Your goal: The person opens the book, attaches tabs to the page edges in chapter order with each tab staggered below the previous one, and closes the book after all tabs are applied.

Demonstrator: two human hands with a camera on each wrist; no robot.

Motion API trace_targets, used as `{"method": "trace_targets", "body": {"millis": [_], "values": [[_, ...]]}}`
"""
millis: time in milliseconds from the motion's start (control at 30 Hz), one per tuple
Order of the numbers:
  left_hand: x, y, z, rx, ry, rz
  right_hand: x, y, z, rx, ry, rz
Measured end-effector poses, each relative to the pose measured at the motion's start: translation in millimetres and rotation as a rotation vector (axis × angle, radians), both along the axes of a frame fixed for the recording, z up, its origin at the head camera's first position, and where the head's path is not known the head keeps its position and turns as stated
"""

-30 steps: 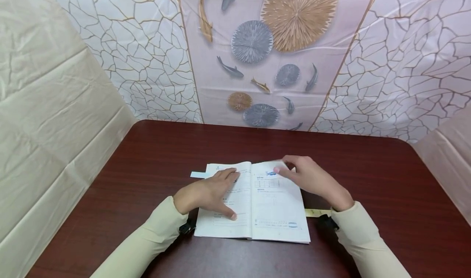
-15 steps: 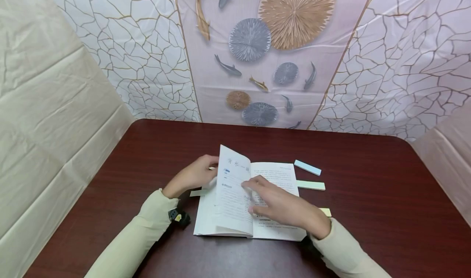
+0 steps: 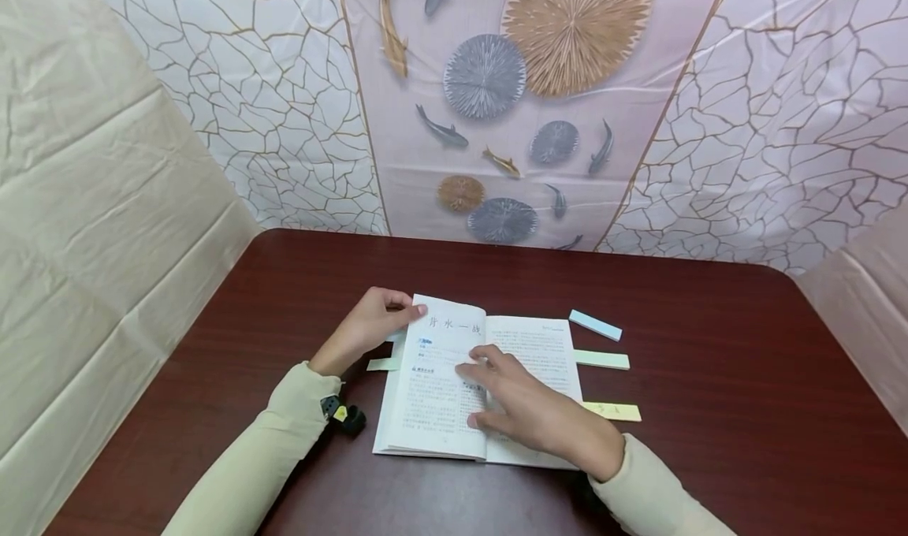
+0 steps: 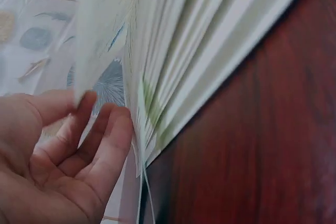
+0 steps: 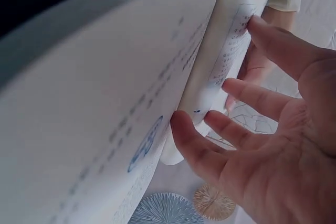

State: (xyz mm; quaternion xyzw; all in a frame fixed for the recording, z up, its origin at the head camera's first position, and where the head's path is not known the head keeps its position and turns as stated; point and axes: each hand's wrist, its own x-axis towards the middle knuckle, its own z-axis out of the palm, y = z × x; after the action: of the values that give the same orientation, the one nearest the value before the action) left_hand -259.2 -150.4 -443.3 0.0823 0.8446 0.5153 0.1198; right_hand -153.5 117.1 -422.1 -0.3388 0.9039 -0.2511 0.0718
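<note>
An open book lies on the table in the head view, printed text on both pages. My left hand is at its upper left corner and pinches a page between thumb and finger. The left wrist view shows that page standing apart from the stack of page edges, beside the fingers of the left hand. Near the spine, my right hand rests spread fingers on the paper. In the right wrist view the right hand's fingertips touch the book along the fold.
Paper tabs stick out of the book: a green tab and a yellow tab at right, a pale green tab at left. A blue strip is at the upper right. Behind the dark red table hangs a patterned cloth.
A page has turned from right to left, and different pages show. My left hand moved from the left page to its upper corner. My right hand came from the upper right corner to the spine.
</note>
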Motion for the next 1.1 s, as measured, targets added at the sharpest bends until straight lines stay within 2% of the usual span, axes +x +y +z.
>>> {"method": "trace_targets", "body": {"millis": [100,200,433,500,567,700,800,867,967,1100], "values": [[1.6,1.9,0.3,-0.083,0.058,0.025,0.8,-1,-1.3,-0.006,-0.018,-0.021],[2.5,2.8,2.0,-0.127,0.093,0.027,1.2,-4,-3.1,-0.003,-0.033,-0.052],[2.6,3.1,6.9,-0.165,0.187,0.025,3.5,-9,-3.6,0.052,-0.016,-0.063],[3.8,3.3,10.7,-0.184,0.228,-0.002,3.6,-9,-4.3,0.062,-0.02,-0.062],[5.8,5.0,15.3,-0.226,0.264,-0.058,3.2,-8,-5.6,0.07,-0.026,-0.06],[16.3,15.9,22.1,-0.361,0.325,-0.282,3.4,-6,-6.5,0.077,-0.012,-0.047],[28.8,27.6,20.6,-0.482,0.355,-0.452,3.7,-3,-6.5,0.074,0.016,-0.024],[37.2,35.2,17.8,-0.561,0.372,-0.525,3.6,-2,-6.6,0.074,0.03,-0.007],[46.9,43.7,14.3,-0.651,0.388,-0.562,2.6,-1,-5.1,0.075,0.026,0.014],[51.7,48.6,11.6,-0.705,0.366,-0.553,-0.5,3,-2.2,0.065,-0.017,0.026]]}}
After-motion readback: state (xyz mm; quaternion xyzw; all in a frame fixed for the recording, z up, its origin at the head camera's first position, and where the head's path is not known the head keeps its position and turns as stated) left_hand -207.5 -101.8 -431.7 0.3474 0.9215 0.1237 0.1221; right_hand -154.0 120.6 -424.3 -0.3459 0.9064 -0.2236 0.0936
